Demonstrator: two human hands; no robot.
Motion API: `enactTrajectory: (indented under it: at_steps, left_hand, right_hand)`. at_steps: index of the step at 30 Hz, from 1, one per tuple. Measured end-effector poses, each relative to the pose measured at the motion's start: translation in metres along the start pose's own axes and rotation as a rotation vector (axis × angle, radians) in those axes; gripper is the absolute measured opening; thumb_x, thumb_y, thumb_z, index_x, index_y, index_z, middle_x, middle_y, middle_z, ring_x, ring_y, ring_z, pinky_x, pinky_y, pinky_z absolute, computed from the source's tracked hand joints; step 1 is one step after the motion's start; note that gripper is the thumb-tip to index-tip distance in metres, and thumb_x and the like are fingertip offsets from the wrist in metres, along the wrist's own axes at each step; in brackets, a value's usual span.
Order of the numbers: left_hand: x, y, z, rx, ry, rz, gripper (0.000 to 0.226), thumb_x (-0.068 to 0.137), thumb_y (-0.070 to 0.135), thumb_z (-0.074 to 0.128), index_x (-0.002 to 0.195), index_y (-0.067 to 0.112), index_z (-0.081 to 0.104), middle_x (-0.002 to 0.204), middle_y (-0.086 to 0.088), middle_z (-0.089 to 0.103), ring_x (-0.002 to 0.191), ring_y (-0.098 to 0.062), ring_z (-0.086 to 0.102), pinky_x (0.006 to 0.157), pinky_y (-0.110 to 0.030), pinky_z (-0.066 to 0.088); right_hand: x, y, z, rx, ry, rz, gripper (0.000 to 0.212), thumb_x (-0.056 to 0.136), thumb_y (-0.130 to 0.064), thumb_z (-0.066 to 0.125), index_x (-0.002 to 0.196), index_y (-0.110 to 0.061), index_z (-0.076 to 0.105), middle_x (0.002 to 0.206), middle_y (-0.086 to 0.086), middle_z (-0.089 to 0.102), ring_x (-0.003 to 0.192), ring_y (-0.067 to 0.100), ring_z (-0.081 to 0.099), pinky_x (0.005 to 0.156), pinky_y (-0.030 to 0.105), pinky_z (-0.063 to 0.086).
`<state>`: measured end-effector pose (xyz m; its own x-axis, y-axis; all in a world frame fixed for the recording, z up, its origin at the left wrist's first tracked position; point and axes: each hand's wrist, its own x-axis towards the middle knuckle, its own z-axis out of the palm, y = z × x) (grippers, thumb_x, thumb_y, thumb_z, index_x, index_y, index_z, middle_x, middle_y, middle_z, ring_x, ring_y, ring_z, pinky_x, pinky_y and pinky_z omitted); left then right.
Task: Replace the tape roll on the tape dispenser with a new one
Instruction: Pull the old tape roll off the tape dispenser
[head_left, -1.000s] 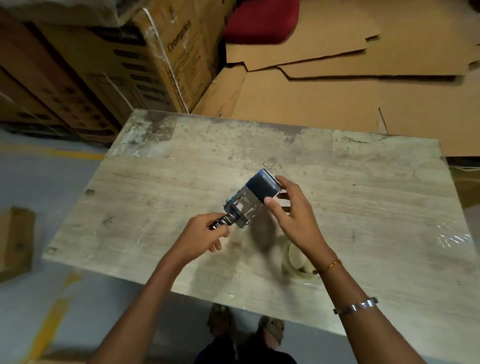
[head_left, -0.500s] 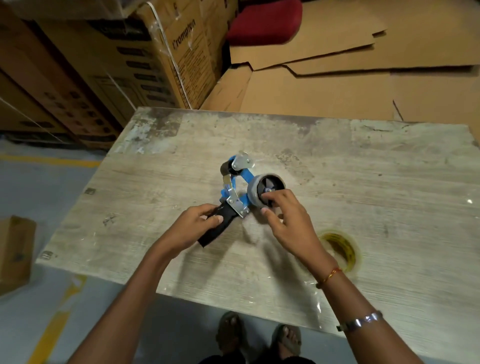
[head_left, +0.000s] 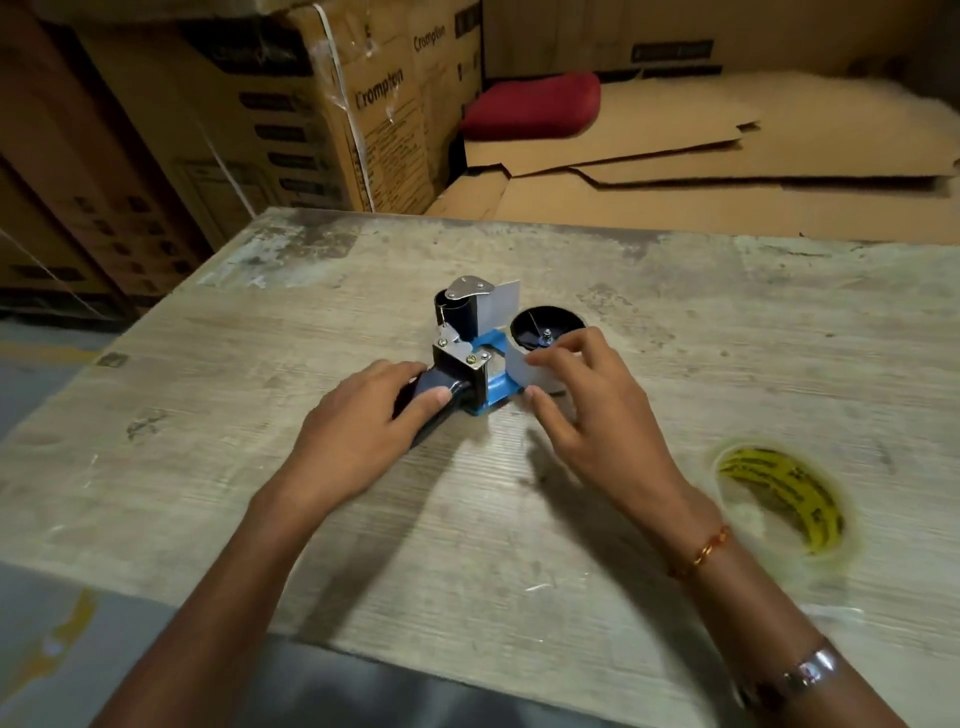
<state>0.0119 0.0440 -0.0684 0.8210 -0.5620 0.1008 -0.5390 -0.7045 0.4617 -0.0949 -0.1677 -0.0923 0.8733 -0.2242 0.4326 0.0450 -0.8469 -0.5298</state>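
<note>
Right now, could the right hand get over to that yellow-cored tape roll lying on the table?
Probably yes. The tape roll lies flat on the table beside the right forearm, with nothing between them. But the right hand is pinching the grey core on the tape dispenser and would have to let go first.

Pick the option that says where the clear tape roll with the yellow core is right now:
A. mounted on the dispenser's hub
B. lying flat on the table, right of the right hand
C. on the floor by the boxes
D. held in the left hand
B: the tape roll lies flat on the table, apart from the right hand, which is at the tape dispenser.
</note>
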Motion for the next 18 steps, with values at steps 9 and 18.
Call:
enactTrajectory:
  at_steps: [9, 18]
  left_hand:
    - [-0.019, 0.002, 0.006, 0.247, 0.056, 0.143, 0.033, 0.089, 0.053, 0.062, 0.106, 0.025, 0.055, 0.092, 0.004, 0.058, 0.083, -0.021, 0.056, 0.064, -0.036, 0.040]
    - [-0.054, -0.013, -0.029, 0.058, -0.137, 0.176, 0.045, 0.093, 0.025, 0.067, 0.135, 0.023, 0.052, 0.120, 0.002, 0.060, 0.107, -0.019, 0.057, 0.094, -0.041, 0.048]
  right_hand:
    - [-0.021, -0.015, -0.010, -0.170, 0.030, -0.102, 0.033, 0.095, -0.033, 0.061, 0.125, -0.022, 0.057, 0.122, -0.001, 0.049, 0.099, 0.021, 0.054, 0.075, 0.044, 0.054]
    - [-0.073, -0.040, -0.025, -0.068, 0.098, 0.083, 0.064, 0.085, -0.042, 0.075, 0.140, -0.027, 0.046, 0.143, -0.001, 0.039, 0.098, 0.017, 0.063, 0.079, 0.026, 0.049]
